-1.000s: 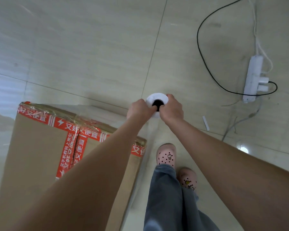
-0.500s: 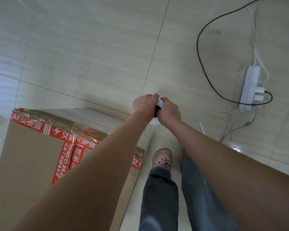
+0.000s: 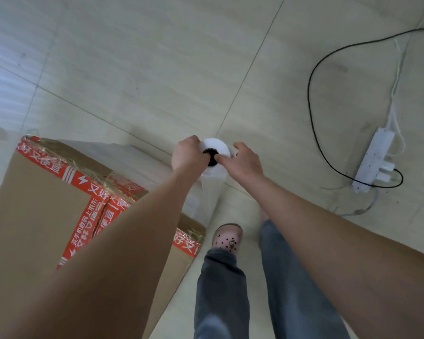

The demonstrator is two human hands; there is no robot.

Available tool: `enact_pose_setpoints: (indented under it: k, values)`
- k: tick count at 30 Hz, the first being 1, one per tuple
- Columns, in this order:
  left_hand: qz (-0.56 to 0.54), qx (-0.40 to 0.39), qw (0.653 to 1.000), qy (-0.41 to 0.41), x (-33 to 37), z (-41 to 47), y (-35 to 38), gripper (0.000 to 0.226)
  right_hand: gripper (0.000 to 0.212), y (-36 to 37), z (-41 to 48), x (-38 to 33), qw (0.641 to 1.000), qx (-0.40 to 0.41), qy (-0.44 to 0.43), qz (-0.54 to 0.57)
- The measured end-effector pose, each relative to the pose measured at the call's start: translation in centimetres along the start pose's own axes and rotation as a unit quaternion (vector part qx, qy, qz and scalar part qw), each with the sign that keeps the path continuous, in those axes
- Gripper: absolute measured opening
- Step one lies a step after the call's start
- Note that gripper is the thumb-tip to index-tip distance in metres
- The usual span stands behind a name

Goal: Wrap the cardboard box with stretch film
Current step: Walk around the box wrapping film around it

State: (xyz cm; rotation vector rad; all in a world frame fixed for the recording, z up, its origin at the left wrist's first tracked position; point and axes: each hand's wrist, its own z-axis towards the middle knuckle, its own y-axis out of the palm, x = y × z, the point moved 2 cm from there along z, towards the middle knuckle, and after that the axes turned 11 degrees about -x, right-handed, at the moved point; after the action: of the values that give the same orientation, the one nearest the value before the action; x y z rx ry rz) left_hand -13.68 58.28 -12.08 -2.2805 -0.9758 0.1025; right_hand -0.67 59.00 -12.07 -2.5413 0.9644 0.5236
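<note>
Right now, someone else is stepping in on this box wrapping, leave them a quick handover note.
Left hand and right hand both grip the top of the stretch film roll, held upright, fingers at its dark core.
The cardboard box stands on the floor to the left; film runs from the roll toward it and shiny film covers its upper edge.
Done: some film on.
Left: keep circling; how many passes remain is unclear.
Mind the power strip at right.

Both arms outstretched — left hand (image 3: pixel 186 152) and right hand (image 3: pixel 245 162) clenched, close together.
</note>
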Motion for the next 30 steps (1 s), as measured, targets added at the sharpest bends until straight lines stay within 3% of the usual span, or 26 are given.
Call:
enact_pose_setpoints:
  k: [4,9,13,17,24,28,30]
  values:
    - [-0.139,0.026,0.988,-0.065,-2.1,1.0,-1.1,0.026,0.066,0.9,0.9,-2.7,0.999,-0.023,-0.026,-0.021]
    - [-0.313,0.034,0.939,-0.140,-3.7,0.8,-1.9,0.026,0.057,2.1,2.5,-6.4,0.996,-0.040,-0.055,-0.057]
    - [-0.252,-0.034,0.960,-0.118,-3.0,0.7,-2.8,0.044,0.050,2.0,3.8,-7.7,0.996,-0.024,-0.033,-0.081]
    - [-0.087,-0.003,0.994,-0.061,-0.8,1.0,-3.4,0.031,0.047,0.7,4.2,-7.7,0.993,-0.043,-0.011,-0.113]
    - [-0.052,-0.006,0.996,-0.071,-0.1,2.1,-4.3,0.028,0.040,0.5,4.7,-8.9,0.990,-0.073,0.004,-0.119]
    - [0.013,-0.008,1.000,-0.011,0.9,2.5,-4.7,0.057,0.037,0.5,4.9,-8.9,0.991,-0.068,-0.001,-0.116]
    - [0.070,-0.008,0.997,0.018,1.7,3.0,-4.9,0.056,0.036,0.5,4.9,-8.8,0.991,-0.073,-0.006,-0.115]
